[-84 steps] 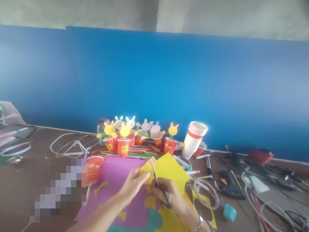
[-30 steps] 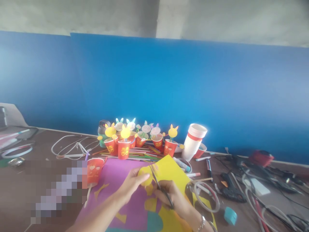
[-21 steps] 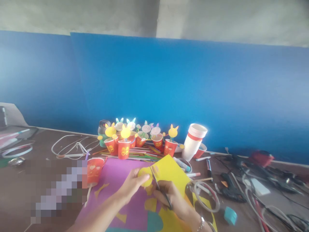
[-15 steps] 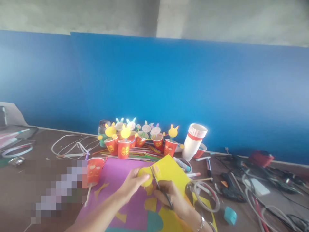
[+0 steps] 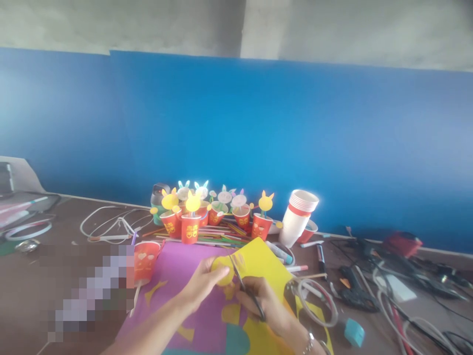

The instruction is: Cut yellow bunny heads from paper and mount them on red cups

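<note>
The left hand (image 5: 201,283) is pinched narrow, thumb on top, around a small rounded yellow paper piece (image 5: 222,270) above the middle of the worktop's paper. In this head view the right hand (image 5: 260,298) is curled about the handles of a pair of dark scissors (image 5: 240,281), whose blades point up and away along the right edge of that piece; whether they are biting into the paper I cannot tell. A silvery bracelet (image 5: 309,342) circles the right wrist.

Beneath the hands, a purple sheet (image 5: 212,323) lies on the brown tabletop (image 5: 22,296), overlapped at its right by a yellow sheet (image 5: 268,261). Yellow scraps (image 5: 185,334) are scattered on the purple, and teal paper (image 5: 237,339) shows at the near edge.

Beyond the sheets, colored sticks (image 5: 218,231) lie among red cups (image 5: 189,231), several bearing upright, rabbit-eared paper heads (image 5: 192,201). To their right leans a stack of white cups (image 5: 293,222). Another red cup (image 5: 143,264) is tilted beside the purple sheet's left edge.

On the right are a looped cable (image 5: 335,308), a black glue gun (image 5: 356,293) and a small teal object (image 5: 354,333). A blue partition (image 5: 236,123) stands behind everything.
</note>
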Demonstrator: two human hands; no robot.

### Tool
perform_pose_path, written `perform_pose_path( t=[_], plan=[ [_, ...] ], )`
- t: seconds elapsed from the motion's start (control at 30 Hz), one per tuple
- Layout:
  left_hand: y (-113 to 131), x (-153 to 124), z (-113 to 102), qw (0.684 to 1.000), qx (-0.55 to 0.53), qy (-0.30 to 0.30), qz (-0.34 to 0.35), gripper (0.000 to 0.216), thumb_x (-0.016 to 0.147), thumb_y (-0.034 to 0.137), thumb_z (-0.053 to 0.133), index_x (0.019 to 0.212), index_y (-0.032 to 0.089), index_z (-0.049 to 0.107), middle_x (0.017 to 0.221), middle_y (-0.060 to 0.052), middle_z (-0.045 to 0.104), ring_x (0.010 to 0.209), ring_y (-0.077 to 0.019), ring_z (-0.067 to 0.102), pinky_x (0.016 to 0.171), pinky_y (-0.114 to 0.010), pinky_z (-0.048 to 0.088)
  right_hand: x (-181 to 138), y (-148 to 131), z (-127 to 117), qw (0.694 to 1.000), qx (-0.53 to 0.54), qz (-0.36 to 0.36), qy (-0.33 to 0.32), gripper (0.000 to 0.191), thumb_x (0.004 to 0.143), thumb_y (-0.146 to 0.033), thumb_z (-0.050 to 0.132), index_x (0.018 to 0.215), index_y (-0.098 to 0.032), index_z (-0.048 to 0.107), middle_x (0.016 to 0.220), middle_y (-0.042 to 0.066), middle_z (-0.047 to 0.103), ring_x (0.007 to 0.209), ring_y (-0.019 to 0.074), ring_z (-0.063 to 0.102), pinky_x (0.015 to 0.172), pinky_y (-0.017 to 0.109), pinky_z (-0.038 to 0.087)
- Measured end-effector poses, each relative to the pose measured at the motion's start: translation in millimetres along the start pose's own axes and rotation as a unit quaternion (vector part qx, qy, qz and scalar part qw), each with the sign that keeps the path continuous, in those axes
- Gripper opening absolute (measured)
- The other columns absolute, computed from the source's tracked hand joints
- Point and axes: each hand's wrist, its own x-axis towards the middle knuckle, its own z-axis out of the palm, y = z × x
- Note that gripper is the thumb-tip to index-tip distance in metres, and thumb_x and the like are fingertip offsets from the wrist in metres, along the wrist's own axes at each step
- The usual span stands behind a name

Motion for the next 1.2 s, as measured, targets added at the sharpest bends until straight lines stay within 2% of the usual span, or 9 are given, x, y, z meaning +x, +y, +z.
perform_pose_path(
  t=[0.13,0.33,0.47,0.63,0.9,1.07,1.2],
  plan=[
    [-0.8,0.2,0.8,1.0,0.002,0.003,-0.016,0.026,0.072,0.039,0.066,0.075,0.013,0.063,0.057,0.0,0.063,0.049,-0.0108,0.054,0.048,-0.021,0.038,-0.5,0.3,-0.5,1.0,-0.006,-0.002,0.002,0.017,0.071,-0.031,0.058,0.066,-0.014,0.059,0.044,-0.009,0.035,0.036,0.0041,0.031,0.036,0.018,0.024],
    [-5.0,1.5,-1.8,0.999,0.041,0.02,-0.027,0.03,0.073,0.041,0.065,0.08,0.012,0.065,0.056,-0.002,0.065,0.045,-0.0113,0.053,0.043,-0.021,0.038,-2.0,-2.7,0.1,1.0,-0.003,0.001,0.005,0.016,0.07,-0.03,0.058,0.067,-0.014,0.06,0.048,-0.007,0.042,0.037,0.0037,0.033,0.036,0.017,0.024],
    [-7.3,1.7,-1.7,0.998,0.042,0.03,-0.02,0.03,0.071,0.043,0.066,0.073,0.012,0.064,0.053,-0.001,0.062,0.047,-0.0116,0.053,0.04,-0.02,0.034,-1.8,-3.3,1.1,1.0,-0.006,-0.001,0.002,0.022,0.072,-0.035,0.06,0.069,-0.014,0.06,0.05,-0.006,0.047,0.037,0.0042,0.037,0.036,0.017,0.027],
    [-6.8,1.3,-0.9,0.999,0.047,0.011,-0.019,0.032,0.072,0.043,0.065,0.063,0.013,0.06,0.051,0.0,0.058,0.044,-0.009,0.048,0.039,-0.019,0.03,-2.0,-8.0,4.6,1.0,0.009,-0.011,-0.012,0.031,0.07,-0.045,0.064,0.072,-0.014,0.06,0.055,-0.004,0.051,0.038,0.0064,0.044,0.037,0.018,0.03],
    [-3.5,1.0,0.4,0.999,0.029,0.013,-0.031,0.03,0.07,0.042,0.067,0.065,0.013,0.063,0.053,-0.001,0.061,0.045,-0.0099,0.051,0.039,-0.018,0.031,-2.4,-8.6,8.0,1.0,0.017,-0.02,0.0,0.033,0.07,-0.048,0.063,0.07,-0.015,0.061,0.053,-0.005,0.047,0.04,0.0043,0.032,0.038,0.018,0.026],
    [-2.4,2.6,-1.8,0.999,0.03,-0.003,-0.027,0.029,0.069,0.041,0.066,0.063,0.013,0.062,0.051,0.0,0.06,0.041,-0.008,0.048,0.036,-0.017,0.028,-1.9,-3.5,3.3,1.0,0.012,-0.013,-0.007,0.027,0.071,-0.041,0.062,0.066,-0.015,0.058,0.05,-0.007,0.039,0.039,0.0033,0.026,0.038,0.019,0.021],
    [-2.4,4.0,-4.1,0.999,0.038,-0.011,-0.028,0.027,0.07,0.039,0.065,0.066,0.012,0.063,0.051,0.0,0.06,0.041,-0.0076,0.047,0.035,-0.017,0.027,-1.6,-2.5,1.5,1.0,0.003,-0.014,-0.015,0.024,0.072,-0.037,0.06,0.066,-0.015,0.057,0.049,-0.007,0.038,0.038,0.0029,0.025,0.037,0.018,0.02]
  ],
)
